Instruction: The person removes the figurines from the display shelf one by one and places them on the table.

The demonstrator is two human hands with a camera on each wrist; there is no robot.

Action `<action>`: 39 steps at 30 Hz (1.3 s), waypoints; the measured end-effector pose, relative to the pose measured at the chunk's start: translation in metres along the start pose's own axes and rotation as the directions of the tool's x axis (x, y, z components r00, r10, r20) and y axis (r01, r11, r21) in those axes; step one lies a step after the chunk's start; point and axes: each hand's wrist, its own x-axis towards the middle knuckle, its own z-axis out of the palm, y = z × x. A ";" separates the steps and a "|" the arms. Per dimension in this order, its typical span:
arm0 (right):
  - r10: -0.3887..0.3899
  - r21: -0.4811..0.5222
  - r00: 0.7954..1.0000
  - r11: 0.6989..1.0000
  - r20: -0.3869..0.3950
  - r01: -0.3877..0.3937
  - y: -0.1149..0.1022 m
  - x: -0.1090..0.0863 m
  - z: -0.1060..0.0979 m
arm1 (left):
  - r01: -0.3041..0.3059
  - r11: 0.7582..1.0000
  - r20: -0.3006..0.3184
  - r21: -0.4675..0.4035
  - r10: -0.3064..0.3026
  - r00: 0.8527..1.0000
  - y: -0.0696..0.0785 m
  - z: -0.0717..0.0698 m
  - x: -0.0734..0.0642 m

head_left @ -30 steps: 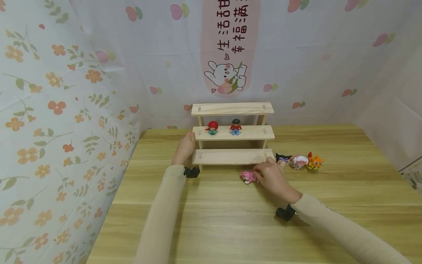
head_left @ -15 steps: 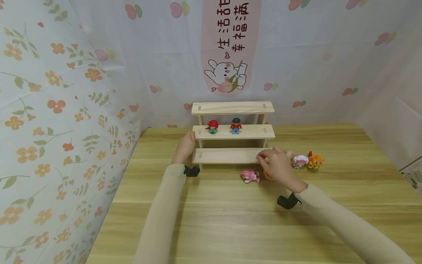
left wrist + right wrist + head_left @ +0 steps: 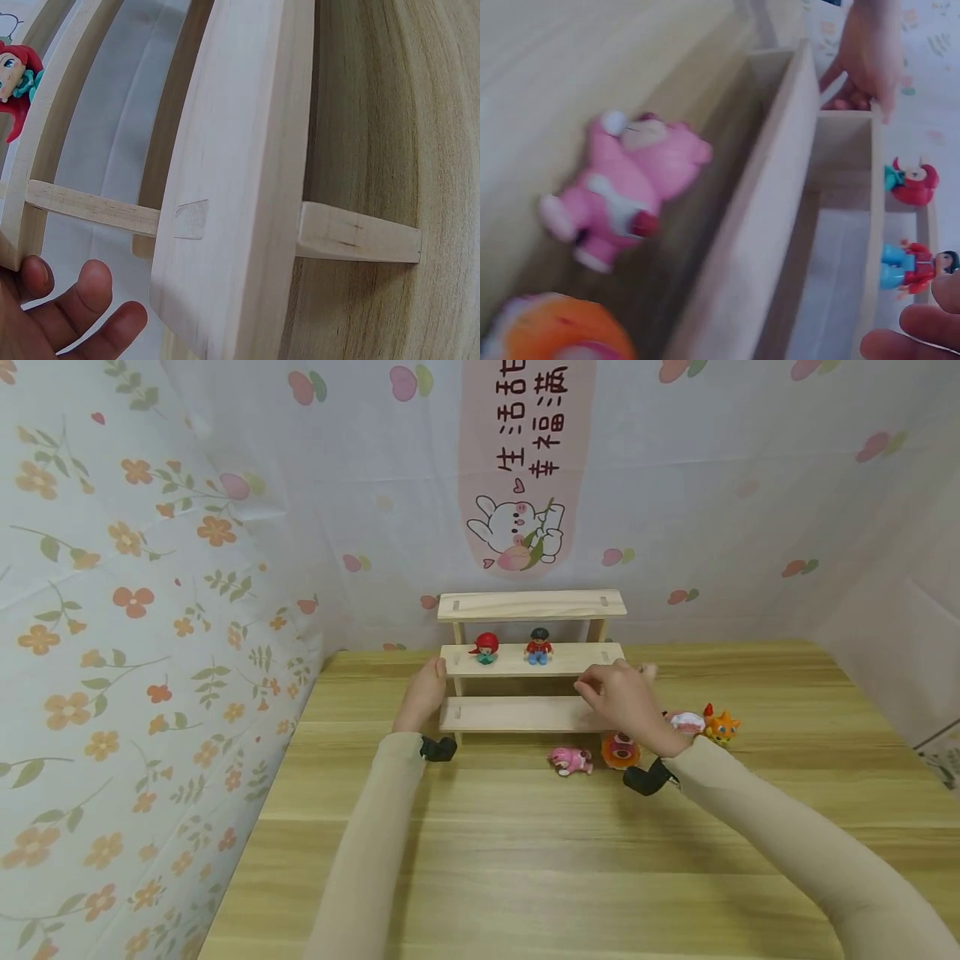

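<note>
A three-tier wooden display shelf (image 3: 532,714) stands at the back of the table. My left hand (image 3: 422,695) holds the left end of its middle board; in the left wrist view its fingers (image 3: 90,289) curl close to that end. My right hand (image 3: 626,700) is over the shelf's right side, fingers loosely bent and no object showing in them. The right wrist view has its fingertips (image 3: 922,326) near a boy figurine (image 3: 915,268) in a red jacket. This and a red-haired mermaid figurine (image 3: 486,647) occupy the middle board.
In front of the shelf, a pink bear figurine (image 3: 570,760) lies on the table beside an orange-and-pink figurine (image 3: 621,752). Farther right are a white-and-pink figurine (image 3: 686,722) and an orange fox-like figurine (image 3: 722,727). A patterned cloth wall (image 3: 360,602) rises behind the shelf.
My right hand has moved from the pink bear figurine up and over the shelf, uncovering the orange-and-pink figurine. My left hand has stayed at the shelf's end.
</note>
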 end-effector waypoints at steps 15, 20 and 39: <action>0.053 0.046 0.997 0.997 0.062 -0.056 -0.024 0.068 0.001 | 0.006 1.000 0.001 -0.012 -0.006 1.000 -0.001 0.004 -0.003; 0.074 0.038 0.991 0.996 0.111 -0.079 -0.028 0.078 0.006 | -0.002 1.000 -0.005 -0.006 0.002 1.000 -0.003 0.006 -0.002; 0.051 0.065 0.992 0.996 0.115 -0.059 -0.031 0.085 0.002 | -0.002 1.000 -0.012 -0.028 0.001 1.000 -0.002 0.002 0.001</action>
